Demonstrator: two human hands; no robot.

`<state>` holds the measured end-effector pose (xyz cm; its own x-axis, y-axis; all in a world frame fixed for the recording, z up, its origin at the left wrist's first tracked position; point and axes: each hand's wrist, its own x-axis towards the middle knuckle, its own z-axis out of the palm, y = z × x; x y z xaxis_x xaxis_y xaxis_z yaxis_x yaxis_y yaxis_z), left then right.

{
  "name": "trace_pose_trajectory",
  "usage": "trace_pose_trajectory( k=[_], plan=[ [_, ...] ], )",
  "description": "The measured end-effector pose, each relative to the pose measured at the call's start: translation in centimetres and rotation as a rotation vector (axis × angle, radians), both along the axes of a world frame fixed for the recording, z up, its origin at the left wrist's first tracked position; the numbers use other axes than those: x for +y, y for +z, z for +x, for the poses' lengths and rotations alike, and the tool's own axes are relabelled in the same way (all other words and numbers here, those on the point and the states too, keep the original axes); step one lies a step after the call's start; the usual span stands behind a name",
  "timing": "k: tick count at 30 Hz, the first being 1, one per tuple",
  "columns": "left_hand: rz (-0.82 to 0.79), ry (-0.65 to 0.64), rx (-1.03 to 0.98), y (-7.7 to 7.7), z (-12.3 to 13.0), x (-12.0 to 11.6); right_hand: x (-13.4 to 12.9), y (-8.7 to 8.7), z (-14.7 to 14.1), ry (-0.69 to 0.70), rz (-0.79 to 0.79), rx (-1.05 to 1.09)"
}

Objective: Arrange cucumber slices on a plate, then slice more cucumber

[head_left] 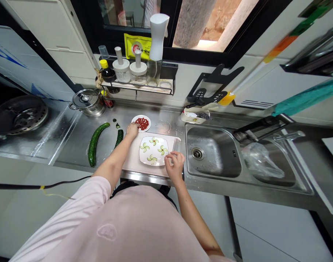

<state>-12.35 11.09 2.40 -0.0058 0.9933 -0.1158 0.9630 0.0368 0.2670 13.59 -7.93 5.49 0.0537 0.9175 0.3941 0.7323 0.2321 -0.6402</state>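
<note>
The left hand [132,130] is at the edge of a small white plate [137,118] full of little red berries [142,123]. Its fingers bend down, but you cannot tell if they hold a berry. The right hand [175,165] is half closed, with its fingers curled just beside a big white plate [154,150]. That plate has green cucumber slices [154,141] set in fan shapes, and it sits on a pale pink cutting board [130,163]. To the left lie a long cucumber [93,145] and a cut cucumber piece [118,137]. A steel pot [87,102] stands behind them. A sink [212,153] is just right of the board.
</note>
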Motion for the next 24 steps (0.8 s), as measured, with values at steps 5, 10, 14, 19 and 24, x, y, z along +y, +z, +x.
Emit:
trace_pose_trajectory(
  k=[5, 10, 14, 19, 24],
  plan=[
    [-0.006, 0.012, 0.049, -0.3, -0.4, 0.5, -0.2, -0.2, 0.2, -0.013, 0.002, -0.009],
    [0.01, -0.033, 0.065, -0.5, -0.4, 0.8, -0.1, -0.3, 0.3, -0.017, -0.01, -0.014],
    [0.007, -0.026, 0.077, -0.6, -0.2, 0.9, 0.0, -0.2, 0.2, -0.018, -0.008, -0.014],
    [-0.006, -0.018, 0.07, -0.8, -0.2, 1.3, -0.1, -0.3, 0.2, -0.02, -0.014, -0.011],
    [0.06, 0.106, -0.061, -1.3, -0.4, 1.3, -0.2, -0.7, 0.3, -0.019, 0.004, 0.01]
  ],
)
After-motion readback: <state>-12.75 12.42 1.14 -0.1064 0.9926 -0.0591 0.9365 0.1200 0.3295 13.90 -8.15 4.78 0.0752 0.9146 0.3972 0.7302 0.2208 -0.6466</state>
